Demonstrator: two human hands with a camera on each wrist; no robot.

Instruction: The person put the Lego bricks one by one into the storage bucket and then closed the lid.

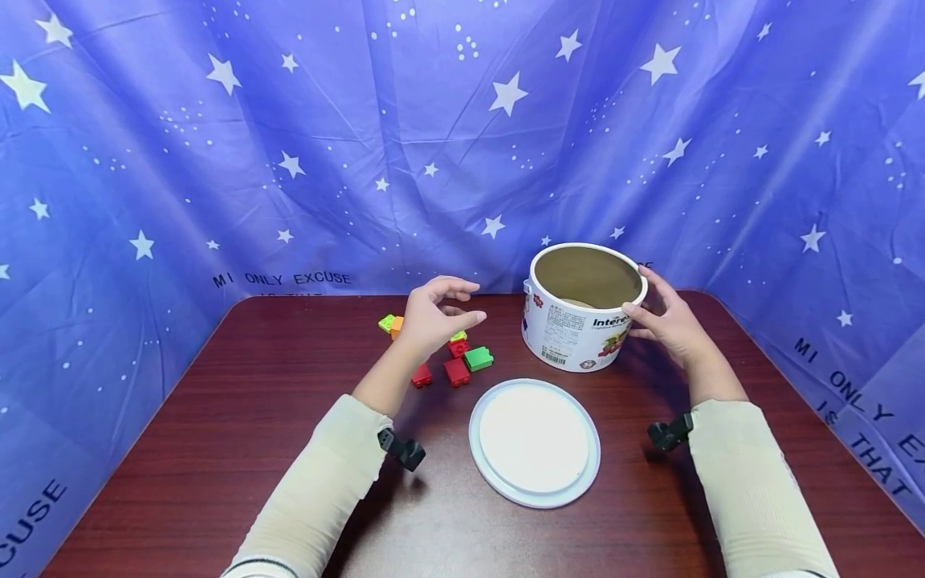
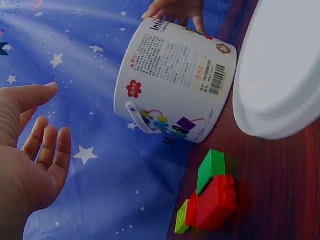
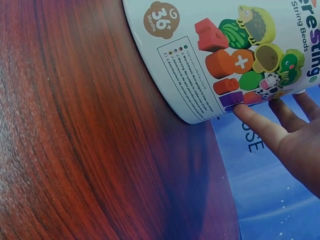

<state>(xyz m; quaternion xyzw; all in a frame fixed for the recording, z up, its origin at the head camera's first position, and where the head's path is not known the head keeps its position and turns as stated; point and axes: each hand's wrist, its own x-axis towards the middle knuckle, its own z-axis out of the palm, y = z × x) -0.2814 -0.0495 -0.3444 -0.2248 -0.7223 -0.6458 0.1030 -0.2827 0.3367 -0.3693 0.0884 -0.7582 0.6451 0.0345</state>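
Note:
My left hand (image 1: 438, 315) hovers over the blocks, fingers loosely bent and holding nothing; the left wrist view shows its palm (image 2: 30, 165). Toward the back right stands a white printed bucket (image 1: 571, 335), lidless, its mouth facing up and nothing visible in the part of its inside that shows. My right hand (image 1: 668, 321) touches the bucket's right side near the rim, with fingers spread and fairly straight. In the right wrist view a finger (image 3: 262, 125) rests against the printed wall. Below my left hand lie a green block (image 1: 478, 359), a red block (image 1: 457, 372) and several others.
A round white lid (image 1: 535, 437) lies flat on the dark red wooden table (image 1: 217, 449), in front of the bucket. An orange block (image 1: 396, 326) shows to the left of my left hand. A blue starry curtain (image 1: 433, 120) hangs behind the table's back edge.

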